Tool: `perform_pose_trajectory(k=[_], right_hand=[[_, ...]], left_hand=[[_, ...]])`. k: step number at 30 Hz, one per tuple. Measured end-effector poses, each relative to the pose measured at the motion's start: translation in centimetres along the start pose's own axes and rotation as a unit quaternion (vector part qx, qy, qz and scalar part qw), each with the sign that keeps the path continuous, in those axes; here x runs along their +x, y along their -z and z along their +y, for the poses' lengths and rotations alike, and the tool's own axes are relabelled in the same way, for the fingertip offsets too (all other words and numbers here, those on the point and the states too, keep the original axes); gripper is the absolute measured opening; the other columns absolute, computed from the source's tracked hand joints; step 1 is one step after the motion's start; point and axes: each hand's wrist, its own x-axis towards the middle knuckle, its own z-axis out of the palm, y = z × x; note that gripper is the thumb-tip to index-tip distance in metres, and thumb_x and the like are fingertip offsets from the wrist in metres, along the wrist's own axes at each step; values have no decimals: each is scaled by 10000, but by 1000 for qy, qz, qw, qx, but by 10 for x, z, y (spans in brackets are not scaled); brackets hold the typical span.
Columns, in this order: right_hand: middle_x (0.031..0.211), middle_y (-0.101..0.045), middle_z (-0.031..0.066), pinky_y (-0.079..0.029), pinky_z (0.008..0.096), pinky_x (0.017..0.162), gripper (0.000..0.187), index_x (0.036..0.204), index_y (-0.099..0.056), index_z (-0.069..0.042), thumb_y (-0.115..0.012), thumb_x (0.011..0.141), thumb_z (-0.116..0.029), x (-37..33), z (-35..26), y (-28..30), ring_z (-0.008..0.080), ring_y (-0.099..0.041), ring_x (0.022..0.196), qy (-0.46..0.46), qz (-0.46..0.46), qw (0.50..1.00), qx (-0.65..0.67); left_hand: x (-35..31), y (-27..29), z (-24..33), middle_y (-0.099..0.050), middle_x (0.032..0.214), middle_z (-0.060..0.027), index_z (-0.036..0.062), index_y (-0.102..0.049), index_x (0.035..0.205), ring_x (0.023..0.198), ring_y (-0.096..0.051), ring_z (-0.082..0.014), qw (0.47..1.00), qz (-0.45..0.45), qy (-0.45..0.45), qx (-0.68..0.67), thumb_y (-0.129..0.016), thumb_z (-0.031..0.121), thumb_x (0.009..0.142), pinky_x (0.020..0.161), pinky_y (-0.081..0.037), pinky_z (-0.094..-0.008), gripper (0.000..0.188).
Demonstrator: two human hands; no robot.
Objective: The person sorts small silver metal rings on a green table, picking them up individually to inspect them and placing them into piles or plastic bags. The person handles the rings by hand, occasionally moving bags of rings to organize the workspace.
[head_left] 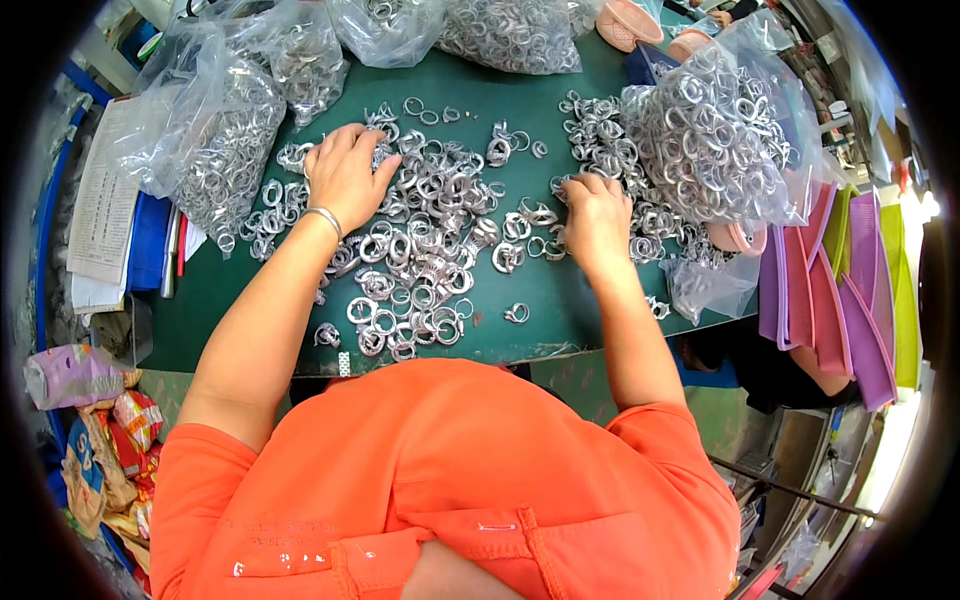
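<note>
Hundreds of small silver metal rings [420, 250] are lying spread over the green table [560, 300] in front of me, and both my hands are resting on the heap, well apart. I am pressing my left hand [345, 175], a bangle at its wrist, flat with fingers spread on the rings at the pile's upper left, while my right hand [597, 220] is curling its fingers down into rings beside a full clear plastic bag [720, 140]; whether it is pinching one I cannot tell.
</note>
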Motion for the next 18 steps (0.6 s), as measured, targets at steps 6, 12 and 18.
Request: perform_pose_trajectory(k=[6,12,18], right_hand=[[896,-686,75,-483,324,653,107,937,-685,-24,-645,838,-31,-1,8,-2,171,-631,751,-169,-21,928,331],[853,-685,118,-504,216,551,153,1047,-616,26,-588,900,-4,5,-3,10,113,-631,669,-301,-87,664,678],[855,-686,149,-509,227,517,129,1027,-577,-8,-593,899,-2,2,-3,7,128,-633,637,-288,-116,551,774]], left_hand=[[0,-4,-1,-558,1212,-86,134,-616,1158,1153,-495,-282,1000,9,-5,8,-617,363,864,965,-327,-434,372],[0,-1,-2,-556,1212,-89,133,-615,1157,1150,-494,-286,1000,1,-4,4,-619,357,867,963,-326,-433,367],[0,0,0,-555,1207,-89,127,-618,1153,1147,-493,-286,1000,-2,-1,-4,-626,333,860,969,-316,-428,359]])
